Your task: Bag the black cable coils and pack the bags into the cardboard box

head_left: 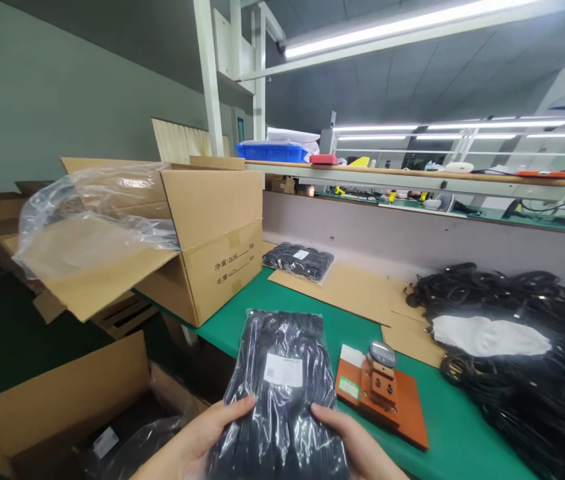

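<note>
A clear plastic bag of black cables (282,420) with a white label (283,370) is held up in front of me. My left hand (207,427) grips its left edge, thumb on top. On the opposite edge, my right hand (352,437) grips it the same way, thumb pressing the plastic. The fingers beneath the bag are hidden. Just right of the bag, a gauge with a round dial on an orange-brown base (382,397) sits on the green table (227,327).
An open carton (227,267) with a plastic liner (97,193) stands left. Another open carton (62,400) is lower left. A second cable bag (298,261) lies on cardboard (342,287) at the back. Loose black cables (512,393) and a white cloth item (490,335) are piled right.
</note>
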{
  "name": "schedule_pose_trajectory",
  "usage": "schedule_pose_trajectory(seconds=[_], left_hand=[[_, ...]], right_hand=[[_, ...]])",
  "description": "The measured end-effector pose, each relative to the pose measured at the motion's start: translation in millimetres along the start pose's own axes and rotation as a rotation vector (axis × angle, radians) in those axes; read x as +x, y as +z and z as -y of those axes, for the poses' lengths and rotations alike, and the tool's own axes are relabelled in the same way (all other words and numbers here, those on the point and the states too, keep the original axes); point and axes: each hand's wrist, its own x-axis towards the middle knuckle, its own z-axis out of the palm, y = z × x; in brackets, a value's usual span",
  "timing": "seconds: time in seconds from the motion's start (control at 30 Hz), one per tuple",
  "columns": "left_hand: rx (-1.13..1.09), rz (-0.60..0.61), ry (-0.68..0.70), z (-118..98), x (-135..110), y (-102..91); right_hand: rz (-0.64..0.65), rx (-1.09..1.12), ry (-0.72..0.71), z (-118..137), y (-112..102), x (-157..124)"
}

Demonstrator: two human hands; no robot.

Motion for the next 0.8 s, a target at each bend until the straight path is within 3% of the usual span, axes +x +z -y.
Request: schedule_pose_trajectory(seconds=[0.2, 0.37, 0.57, 0.8], left_hand=[[0.117, 0.005, 0.053, -3.3, 1.7, -8.1], [0.081, -0.007, -0.124, -4.9, 7.3, -14.5], [0.148, 0.04, 0.076, -0.5, 5.4, -8.6], [0.068, 0.002, -0.042, 2.3, 0.5, 0.5]], right_hand=[[0.036, -0.086, -0.055, -5.5, -0.4, 1.8], [0.011, -0.044, -0.013, -6.9, 2.2, -1.4], [-0.01, -0.09, 0.025, -1.4, 9.4, -10.8], [-0.112, -0.141, 0.03, -0.1, 12.4, -23.8]])
